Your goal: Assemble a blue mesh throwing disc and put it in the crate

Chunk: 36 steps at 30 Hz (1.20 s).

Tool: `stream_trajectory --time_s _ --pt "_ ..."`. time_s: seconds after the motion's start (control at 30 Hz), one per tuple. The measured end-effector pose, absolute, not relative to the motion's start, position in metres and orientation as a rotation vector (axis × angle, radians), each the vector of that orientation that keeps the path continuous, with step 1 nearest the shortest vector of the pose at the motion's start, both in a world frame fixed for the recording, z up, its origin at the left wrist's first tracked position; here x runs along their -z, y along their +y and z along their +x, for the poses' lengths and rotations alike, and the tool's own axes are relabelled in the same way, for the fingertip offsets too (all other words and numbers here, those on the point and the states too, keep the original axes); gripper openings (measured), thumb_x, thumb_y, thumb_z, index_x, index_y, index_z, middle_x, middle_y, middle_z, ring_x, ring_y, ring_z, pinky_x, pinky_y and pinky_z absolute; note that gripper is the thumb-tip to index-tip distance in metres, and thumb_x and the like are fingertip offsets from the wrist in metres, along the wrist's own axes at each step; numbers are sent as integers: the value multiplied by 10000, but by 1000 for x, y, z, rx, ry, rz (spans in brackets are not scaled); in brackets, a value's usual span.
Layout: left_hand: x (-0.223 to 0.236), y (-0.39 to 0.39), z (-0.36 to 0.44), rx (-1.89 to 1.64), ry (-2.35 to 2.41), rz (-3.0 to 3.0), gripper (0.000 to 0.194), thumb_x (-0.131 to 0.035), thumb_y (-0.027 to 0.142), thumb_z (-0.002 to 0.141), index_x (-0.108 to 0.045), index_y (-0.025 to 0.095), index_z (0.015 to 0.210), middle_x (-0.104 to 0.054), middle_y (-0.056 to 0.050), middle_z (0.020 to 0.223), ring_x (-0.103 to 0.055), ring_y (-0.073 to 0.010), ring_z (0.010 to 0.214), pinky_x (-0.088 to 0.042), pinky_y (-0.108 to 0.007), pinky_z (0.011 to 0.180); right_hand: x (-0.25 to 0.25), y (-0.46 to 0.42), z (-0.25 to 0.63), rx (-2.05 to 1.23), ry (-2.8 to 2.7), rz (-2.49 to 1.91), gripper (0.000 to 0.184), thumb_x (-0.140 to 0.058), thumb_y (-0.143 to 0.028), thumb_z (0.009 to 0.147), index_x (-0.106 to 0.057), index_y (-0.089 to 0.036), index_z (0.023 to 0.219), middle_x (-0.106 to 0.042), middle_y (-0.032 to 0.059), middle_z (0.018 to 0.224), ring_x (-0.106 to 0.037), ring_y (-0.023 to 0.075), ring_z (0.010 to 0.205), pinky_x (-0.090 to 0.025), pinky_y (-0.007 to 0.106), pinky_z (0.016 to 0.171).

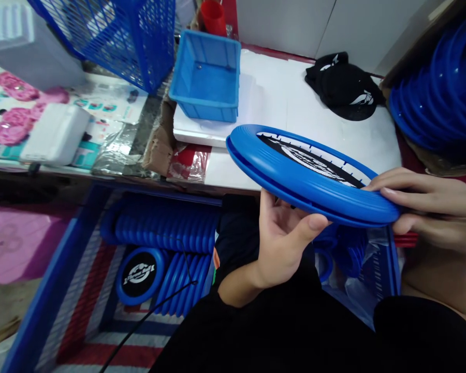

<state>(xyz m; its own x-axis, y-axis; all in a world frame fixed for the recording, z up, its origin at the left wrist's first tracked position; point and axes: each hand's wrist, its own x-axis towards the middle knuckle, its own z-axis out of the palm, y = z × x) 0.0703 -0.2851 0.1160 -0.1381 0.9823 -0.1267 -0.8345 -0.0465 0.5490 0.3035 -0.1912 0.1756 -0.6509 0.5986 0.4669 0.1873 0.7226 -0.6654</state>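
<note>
A blue frisbee with a black and white printed centre is held tilted above the table's front edge. Along its near side runs a dark gap, as if a second blue rim lies under it; I cannot tell whether that is a separate disc. My left hand grips it from below, thumb along the underside and the other fingers partly hidden beneath. At the right end, my right hand pinches the rim, fingers on top and thumb below. On the white surface behind lies a black cap with a white print.
A light blue bin and a blue mesh basket stand behind. To the right, a carton holds stacked blue rings. Below left, a large crate contains rows of frisbees, with a black cable crossing it.
</note>
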Motion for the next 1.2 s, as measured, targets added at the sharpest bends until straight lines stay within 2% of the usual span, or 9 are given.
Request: stream_trajectory --time_s 0.1,0.27,0.47,0.63,0.83,0.93,1.03,1.13,1.2 --pt "-118 -285 68 -1618 619 329 929 -1109 508 798 -577 399 1552 -809 27 1097 -859 -266 1111 -732 -521 1094 -176 -193 302 -738 -2220 -582 478 -923 -395 1015 -839 -331 1481 -906 117 1198 -866 343 1013 -710 493 798" --pt "-117 -286 64 -1617 635 344 895 -1109 515 792 -615 381 1526 -827 3 1142 -856 -251 1048 -744 -502 1057 -180 -191 300 -697 -2307 -503 513 -893 -347 1046 -792 -311 1547 -897 119 1241 -859 322 1034 -716 469 792" --pt "-116 -288 62 -1594 633 352 839 -1100 523 805 -643 378 1493 -817 0 1141 -838 -218 935 -777 -415 866 -183 -192 300 -696 -2366 -456 521 -834 -309 1095 -748 -280 1607 -877 129 1279 -842 302 1088 -723 462 845" --pt "-118 -289 62 -1571 629 318 898 -1116 536 774 -628 380 1511 -810 -8 1156 -834 -223 910 -779 -412 832 -182 -193 302 -678 -2378 -487 525 -818 -328 1106 -734 -327 1624 -875 129 1297 -852 313 1109 -739 469 871" --pt "-118 -298 58 -1545 685 276 894 -1107 591 765 -637 374 1493 -824 -6 1129 -830 -209 887 -780 -404 844 -178 -194 306 -577 -2553 -471 577 -730 -340 1159 -622 -382 1724 -859 128 1347 -847 278 1159 -741 433 993" --pt "-113 -308 52 -1478 750 202 925 -1099 612 767 -630 358 1524 -834 -35 1177 -851 -249 966 -776 -418 846 -162 -196 302 -548 -2603 -438 668 -755 -305 1141 -552 -380 1773 -856 124 1351 -841 281 1180 -732 433 1021" --pt "-105 -317 46 -1410 808 157 933 -1069 645 796 -619 340 1555 -839 -87 1278 -857 -325 1124 -765 -484 916 -139 -202 299 -575 -2575 -422 696 -790 -277 1115 -567 -366 1769 -848 118 1379 -816 287 1221 -727 416 1001" --pt "-95 -322 43 -1378 831 121 935 -1069 631 799 -624 319 1560 -832 -118 1355 -837 -373 1235 -728 -571 1034 -121 -211 296 -536 -2604 -411 727 -811 -188 1087 -577 -298 1767 -838 148 1404 -784 301 1248 -717 429 995" --pt "-89 -324 43 -1358 859 89 913 -1078 614 786 -643 299 1524 -839 -117 1335 -837 -376 1231 -709 -589 1061 -114 -218 294 -472 -2633 -404 715 -791 -127 1082 -581 -235 1757 -837 177 1397 -771 309 1252 -708 447 999"
